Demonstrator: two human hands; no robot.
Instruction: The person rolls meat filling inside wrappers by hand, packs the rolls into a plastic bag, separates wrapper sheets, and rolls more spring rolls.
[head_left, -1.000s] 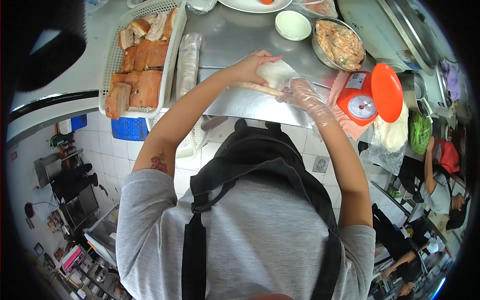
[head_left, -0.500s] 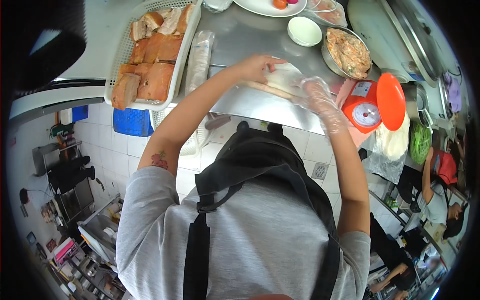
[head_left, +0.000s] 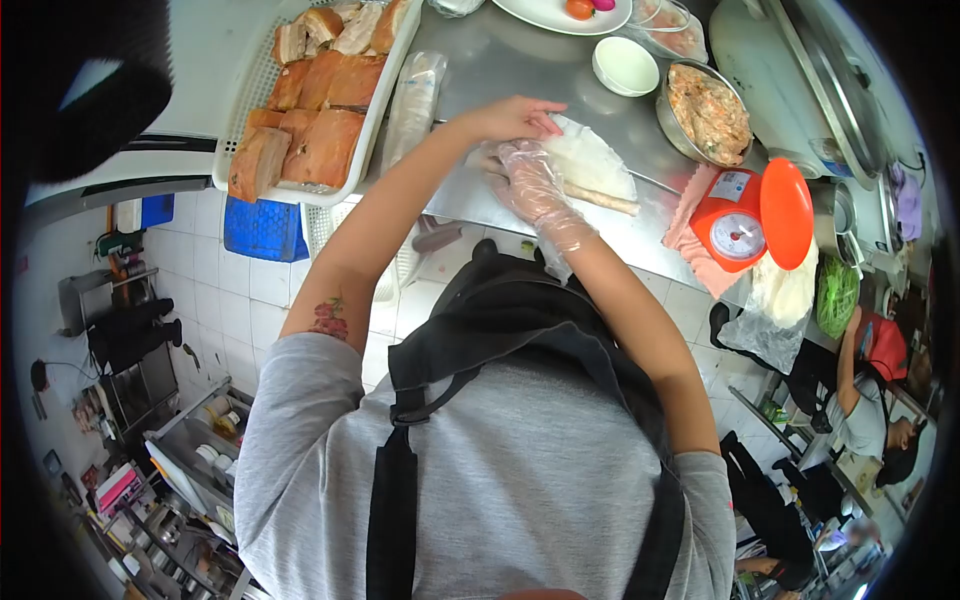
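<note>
A thin white wrapper sheet lies on the steel counter, with a pale strip of filling along its near edge. My left hand is bare and rests at the wrapper's far left side, its fingers stretched to the right and apart. My right hand, in a clear plastic glove, is curled over the left end of the wrapper and filling, close below my left hand. The glove and hand hide that end.
A white basket of cooked pork slabs stands left, beside a clear plastic packet. To the right are a white bowl, a metal bowl of meat filling and a red scale. People work far right.
My right hand has moved left, from the wrapper's right end to its left end, uncovering the right part. My left hand's fingers have lifted and straightened. The view has shifted slightly.
</note>
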